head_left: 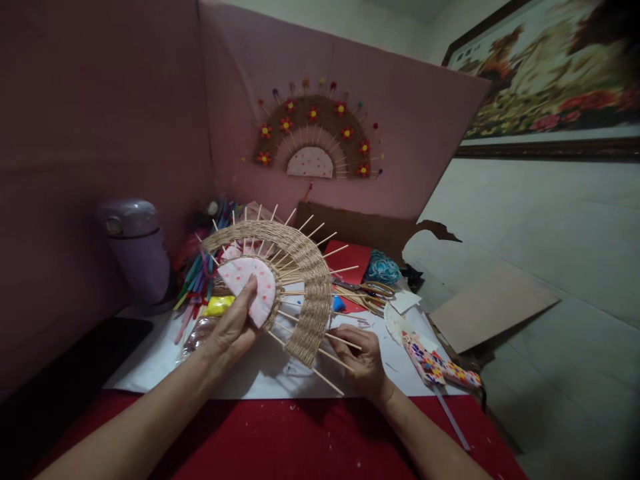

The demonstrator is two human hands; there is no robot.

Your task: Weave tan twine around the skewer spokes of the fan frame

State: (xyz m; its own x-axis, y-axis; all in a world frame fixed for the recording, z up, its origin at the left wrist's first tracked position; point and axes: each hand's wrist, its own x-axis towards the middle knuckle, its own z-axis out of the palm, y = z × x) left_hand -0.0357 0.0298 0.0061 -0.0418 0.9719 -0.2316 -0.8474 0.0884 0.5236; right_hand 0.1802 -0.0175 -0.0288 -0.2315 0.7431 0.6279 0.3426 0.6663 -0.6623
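Observation:
A half-round woven fan piece (305, 280) of tan cord on wooden sticks is held upright over the table. Its centre is a pink dotted half disc (250, 280). My left hand (233, 330) grips that disc from below, thumb pressed on its front. My right hand (363, 360) is closed around the lower right sticks and the cord's edge. A finished fan (315, 137) with red flowers hangs on the pink board behind.
White paper (260, 373) covers a red tablecloth (300, 440). A purple jar (137, 250) stands at the left beside coloured sticks (195, 280). Scissors (373, 290), a blue yarn ball (383, 269), patterned paper strips (440, 367) and a cardboard sheet (490, 307) lie to the right.

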